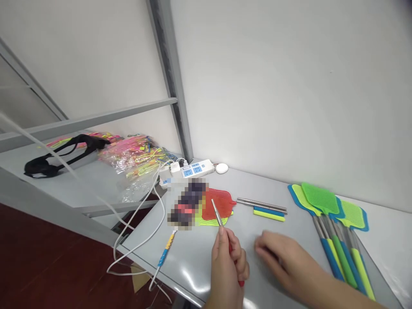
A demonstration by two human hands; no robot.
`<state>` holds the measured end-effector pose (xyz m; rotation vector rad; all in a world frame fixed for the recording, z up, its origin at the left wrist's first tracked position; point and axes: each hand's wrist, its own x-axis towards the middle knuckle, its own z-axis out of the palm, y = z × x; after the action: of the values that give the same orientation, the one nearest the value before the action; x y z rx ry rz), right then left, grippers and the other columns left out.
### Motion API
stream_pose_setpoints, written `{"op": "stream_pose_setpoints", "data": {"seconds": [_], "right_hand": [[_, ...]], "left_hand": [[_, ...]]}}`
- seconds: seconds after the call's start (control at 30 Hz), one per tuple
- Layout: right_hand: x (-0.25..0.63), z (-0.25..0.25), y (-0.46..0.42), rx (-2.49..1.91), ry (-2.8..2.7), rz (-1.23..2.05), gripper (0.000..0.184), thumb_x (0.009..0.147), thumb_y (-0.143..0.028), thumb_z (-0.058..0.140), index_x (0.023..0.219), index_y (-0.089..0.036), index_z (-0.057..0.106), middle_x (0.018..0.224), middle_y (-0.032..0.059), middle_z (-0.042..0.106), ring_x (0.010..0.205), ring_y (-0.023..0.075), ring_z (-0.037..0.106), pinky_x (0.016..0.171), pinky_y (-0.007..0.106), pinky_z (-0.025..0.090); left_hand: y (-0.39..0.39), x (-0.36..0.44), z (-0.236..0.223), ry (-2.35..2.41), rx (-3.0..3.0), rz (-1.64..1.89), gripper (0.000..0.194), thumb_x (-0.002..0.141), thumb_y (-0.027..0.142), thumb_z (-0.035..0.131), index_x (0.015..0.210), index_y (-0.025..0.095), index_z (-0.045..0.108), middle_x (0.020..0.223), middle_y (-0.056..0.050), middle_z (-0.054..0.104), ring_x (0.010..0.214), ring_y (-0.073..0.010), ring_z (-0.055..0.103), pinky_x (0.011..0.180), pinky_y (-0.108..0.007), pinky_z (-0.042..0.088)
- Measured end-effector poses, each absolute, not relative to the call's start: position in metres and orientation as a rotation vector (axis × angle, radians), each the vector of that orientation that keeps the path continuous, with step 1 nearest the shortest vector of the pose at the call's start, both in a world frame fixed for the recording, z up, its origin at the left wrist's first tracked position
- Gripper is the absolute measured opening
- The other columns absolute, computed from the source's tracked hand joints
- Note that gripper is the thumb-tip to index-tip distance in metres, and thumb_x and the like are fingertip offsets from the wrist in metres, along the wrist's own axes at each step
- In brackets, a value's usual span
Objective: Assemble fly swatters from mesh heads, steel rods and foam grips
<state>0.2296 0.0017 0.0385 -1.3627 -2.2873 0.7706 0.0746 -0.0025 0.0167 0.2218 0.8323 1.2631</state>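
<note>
My left hand [225, 264] is closed round the red grip of a fly swatter handle [216, 212], its metal rod pointing up and away. My right hand [286, 262], slightly blurred, is over the table to its right, loosely curled with a gap between thumb and fingers and nothing visible in it. Beyond the left hand lies a red mesh swatter head [222, 202], partly over a yellow-green one [209, 222]. Metal rods [260, 202] lie to the right of these, beside a blue grip [270, 210] and a yellow grip [268, 216].
Several fly swatters [322, 199] are piled at the right. A pixelated phone-like object [188, 204] lies at the left near a power strip [196, 169] and white cable [164, 214]. Bagged colourful items [135, 154] and a black strap [71, 150] occupy the left shelf.
</note>
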Motion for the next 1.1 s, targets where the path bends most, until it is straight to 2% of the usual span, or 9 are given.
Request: {"op": "stream_pose_setpoints", "data": {"seconds": [0.17, 0.27, 0.47, 0.6, 0.83, 0.9, 1.0, 1.03, 1.1], "right_hand": [[0.199, 0.06, 0.093, -1.576, -2.2, 0.522, 0.032, 0.099, -0.041, 0.039, 0.089, -0.021, 0.062, 0.093, 0.006, 0.061, 0.076, 0.0178, 0.058, 0.068, 0.031, 0.041], [0.182, 0.059, 0.136, -1.628, -2.253, 0.509, 0.039, 0.097, -0.049, 0.041, 0.095, -0.019, 0.067, 0.103, 0.0102, 0.061, 0.081, 0.0195, 0.06, 0.071, 0.031, 0.04], [0.165, 0.047, 0.16, -1.634, -2.356, 0.492, 0.05, 0.087, -0.064, 0.051, 0.086, -0.019, 0.071, 0.096, 0.0131, 0.063, 0.088, 0.0272, 0.058, 0.082, 0.04, 0.036], [0.161, 0.042, 0.159, -1.642, -2.37, 0.449, 0.048, 0.084, -0.065, 0.055, 0.083, -0.019, 0.07, 0.095, 0.0128, 0.062, 0.096, 0.0302, 0.054, 0.088, 0.046, 0.033], [0.159, 0.049, 0.16, -1.583, -2.311, 0.475, 0.038, 0.079, -0.057, 0.067, 0.076, -0.019, 0.063, 0.098, 0.0091, 0.062, 0.098, 0.0268, 0.053, 0.095, 0.046, 0.03], [0.164, 0.062, 0.155, -1.559, -2.264, 0.485, 0.034, 0.081, -0.052, 0.066, 0.077, -0.02, 0.059, 0.095, 0.0064, 0.062, 0.09, 0.0226, 0.055, 0.091, 0.042, 0.033], [0.183, 0.089, 0.131, -1.517, -2.19, 0.503, 0.027, 0.089, -0.046, 0.056, 0.078, -0.021, 0.053, 0.077, -0.0012, 0.059, 0.066, 0.0142, 0.05, 0.075, 0.032, 0.038], [0.192, 0.097, 0.118, -1.51, -2.144, 0.511, 0.029, 0.093, -0.045, 0.048, 0.076, -0.021, 0.051, 0.068, -0.0033, 0.055, 0.059, 0.0133, 0.046, 0.066, 0.029, 0.037], [0.214, 0.107, 0.088, -1.413, -1.845, 0.617, 0.032, 0.096, -0.045, 0.044, 0.075, -0.022, 0.05, 0.064, -0.0036, 0.052, 0.057, 0.0133, 0.045, 0.058, 0.027, 0.035]], "left_hand": [[0.004, 0.069, 0.011, 0.864, 0.168, 1.162, 0.07, 0.064, 0.081, 0.063, 0.068, 0.023, 0.026, 0.05, 0.012, 0.017, 0.039, -0.003, 0.004, 0.035, -0.016, 0.004], [0.003, 0.068, 0.011, 0.854, 0.18, 1.146, 0.07, 0.063, 0.081, 0.064, 0.068, 0.022, 0.025, 0.05, 0.012, 0.017, 0.039, -0.0027, 0.005, 0.035, -0.017, 0.004], [0.004, 0.065, 0.011, 0.813, 0.169, 1.195, 0.067, 0.068, 0.082, 0.057, 0.069, 0.022, 0.029, 0.051, 0.011, 0.02, 0.039, -0.0023, 0.007, 0.036, -0.017, 0.007], [0.007, 0.066, 0.01, 0.802, 0.121, 1.182, 0.064, 0.069, 0.079, 0.06, 0.072, 0.022, 0.032, 0.052, 0.011, 0.019, 0.039, -0.0028, 0.007, 0.036, -0.017, 0.008], [0.01, 0.065, 0.014, 0.804, 0.144, 1.157, 0.054, 0.076, 0.072, 0.061, 0.077, 0.022, 0.041, 0.053, 0.01, 0.026, 0.04, -0.0032, 0.013, 0.038, -0.018, 0.017], [0.009, 0.065, 0.014, 0.81, 0.169, 1.134, 0.052, 0.078, 0.071, 0.06, 0.078, 0.022, 0.042, 0.053, 0.01, 0.025, 0.04, -0.0035, 0.013, 0.038, -0.019, 0.016], [0.007, 0.062, 0.014, 0.825, 0.3, 1.027, 0.049, 0.083, 0.07, 0.054, 0.078, 0.022, 0.044, 0.052, 0.011, 0.019, 0.04, -0.0043, 0.008, 0.038, -0.019, 0.01], [0.005, 0.062, 0.014, 0.825, 0.379, 0.983, 0.047, 0.085, 0.068, 0.052, 0.078, 0.022, 0.045, 0.052, 0.01, 0.018, 0.041, -0.0045, 0.007, 0.038, -0.02, 0.009], [0.003, 0.061, 0.013, 0.823, 0.575, 0.894, 0.044, 0.089, 0.064, 0.049, 0.079, 0.021, 0.048, 0.053, 0.01, 0.02, 0.041, -0.0049, 0.009, 0.039, -0.02, 0.009]]}}
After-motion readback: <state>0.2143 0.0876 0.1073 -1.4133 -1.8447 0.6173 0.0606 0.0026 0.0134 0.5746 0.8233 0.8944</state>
